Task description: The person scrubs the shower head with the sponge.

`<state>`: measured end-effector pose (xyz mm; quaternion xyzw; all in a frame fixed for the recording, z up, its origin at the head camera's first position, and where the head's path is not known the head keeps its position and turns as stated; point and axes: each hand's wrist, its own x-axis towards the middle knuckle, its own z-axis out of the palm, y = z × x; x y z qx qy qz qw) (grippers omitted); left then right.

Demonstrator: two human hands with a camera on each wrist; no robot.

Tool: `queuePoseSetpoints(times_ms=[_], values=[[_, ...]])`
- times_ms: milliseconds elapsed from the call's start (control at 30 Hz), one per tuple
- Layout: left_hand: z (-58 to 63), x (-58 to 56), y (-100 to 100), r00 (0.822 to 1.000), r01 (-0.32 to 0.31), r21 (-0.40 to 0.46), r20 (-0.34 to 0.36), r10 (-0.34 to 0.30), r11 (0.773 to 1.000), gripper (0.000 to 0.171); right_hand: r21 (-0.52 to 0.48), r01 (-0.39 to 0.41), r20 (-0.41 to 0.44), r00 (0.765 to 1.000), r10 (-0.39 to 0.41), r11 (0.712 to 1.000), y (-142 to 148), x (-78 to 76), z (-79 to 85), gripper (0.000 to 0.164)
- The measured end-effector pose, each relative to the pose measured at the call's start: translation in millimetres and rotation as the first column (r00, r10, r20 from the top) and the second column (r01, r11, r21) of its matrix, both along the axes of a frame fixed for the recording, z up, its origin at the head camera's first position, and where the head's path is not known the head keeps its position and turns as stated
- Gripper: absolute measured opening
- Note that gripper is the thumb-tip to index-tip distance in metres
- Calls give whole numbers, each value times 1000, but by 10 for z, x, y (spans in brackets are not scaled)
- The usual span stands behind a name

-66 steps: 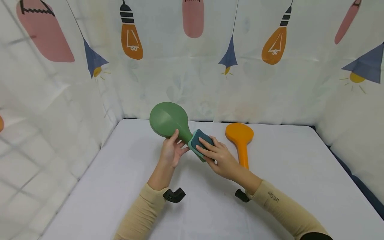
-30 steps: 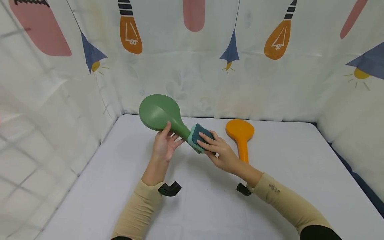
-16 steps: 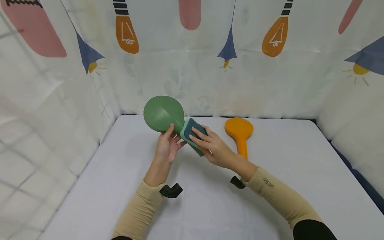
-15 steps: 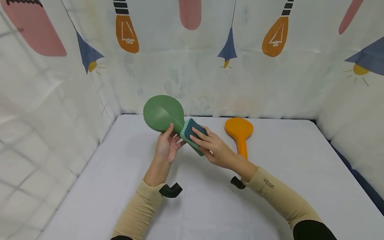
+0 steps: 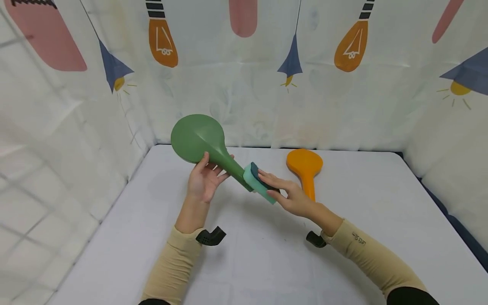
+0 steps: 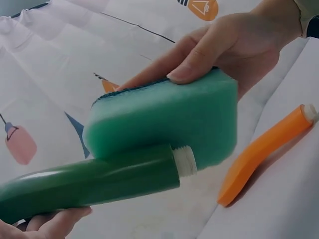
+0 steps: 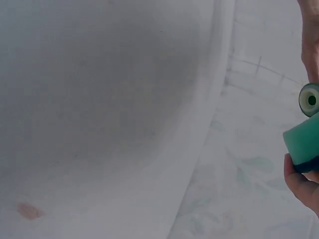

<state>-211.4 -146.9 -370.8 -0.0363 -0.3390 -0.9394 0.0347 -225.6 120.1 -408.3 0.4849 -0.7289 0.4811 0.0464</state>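
Note:
My left hand (image 5: 203, 183) holds a green shower head (image 5: 197, 137) up over the table, thumb on top near the neck. Its round head points to the upper left and the handle slopes down to the right. Between the fingers and thumb of my right hand (image 5: 296, 198) is a two-layer sponge (image 5: 254, 180), light green with a dark scouring side. The soft side lies against the handle's lower end. A white threaded end (image 6: 185, 162) sticks out of the handle in the left wrist view. The right wrist view catches the sponge (image 7: 304, 143) only at its edge.
Behind my right hand, an orange shower head (image 5: 304, 163) lies on the white table (image 5: 381, 212), its handle toward me. A cloth wall (image 5: 244, 93) printed with lamps closes off the back, and another stands on the left.
The sponge has slid down the handle to its lower end and turned so its light green side shows. The green shower head has shifted a little up and left.

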Motion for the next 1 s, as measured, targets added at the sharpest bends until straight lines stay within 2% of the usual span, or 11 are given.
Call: queuePoseSetpoints(times_ms=[67, 133, 233, 300, 400, 533, 600, 700, 733, 833, 1000], values=[[-15, 7, 10, 999, 43, 4, -6, -43, 999, 41, -19, -6, 23, 1000, 6, 1000, -14, -4, 33, 51], [-31, 14, 34, 997, 79, -13, -10, -79, 997, 42, -33, -2, 0, 1000, 2, 999, -53, -8, 74, 51], [-56, 20, 76, 995, 97, -56, -13, -98, 994, 42, -38, 26, -115, 993, -30, 999, -154, -22, 124, 53], [-69, 21, 98, 996, 85, -77, -12, -86, 993, 41, -48, 55, -213, 975, -64, 997, -244, -33, 141, 54], [-85, 23, 112, 998, 56, -108, -9, -57, 993, 40, -43, 126, -365, 922, -133, 991, -390, -29, 152, 53], [-94, 22, 122, 1000, 23, -141, 5, -23, 990, 41, 1, 253, -558, 803, -210, 967, -541, 17, 172, 50], [-92, 18, 133, 1000, 3, -146, 21, 0, 989, 39, 32, 308, -634, 742, -219, 951, -569, 34, 175, 50], [-88, 9, 150, 998, -19, -146, 53, 27, 989, 34, 84, 350, -709, 679, -191, 933, -551, 57, 187, 54], [-86, 6, 156, 997, -26, -141, 63, 35, 990, 32, 106, 359, -728, 663, -174, 927, -534, 63, 190, 55], [-81, -4, 162, 995, -35, -128, 89, 46, 991, 30, 183, 365, -761, 640, -104, 913, -456, 78, 187, 60], [-76, -23, 127, 994, -31, -117, 97, 42, 993, 42, 268, 353, -784, 620, -9, 896, -278, 76, 125, 66]])
